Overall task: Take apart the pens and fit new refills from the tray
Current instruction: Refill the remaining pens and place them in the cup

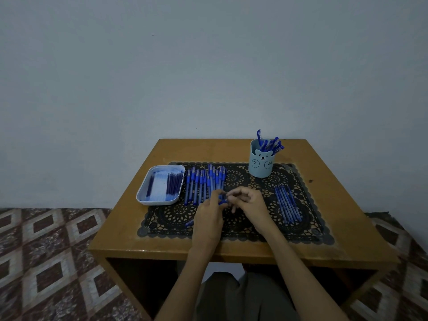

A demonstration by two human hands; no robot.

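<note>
left hand (209,213): curled round a pen (222,201) over the mat's (308,228) middle
right hand (251,203): pinches that pen's end
tray (157,202): refills (173,184) inside, at the mat's left edge
cup (261,166): on the mat's far edge

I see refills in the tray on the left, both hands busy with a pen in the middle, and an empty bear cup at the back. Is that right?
Not quite. In the head view the bear cup is not empty: blue pens stand in it. The rest holds: refills in the tray on the left, left hand and right hand on a pen in the middle.
</note>
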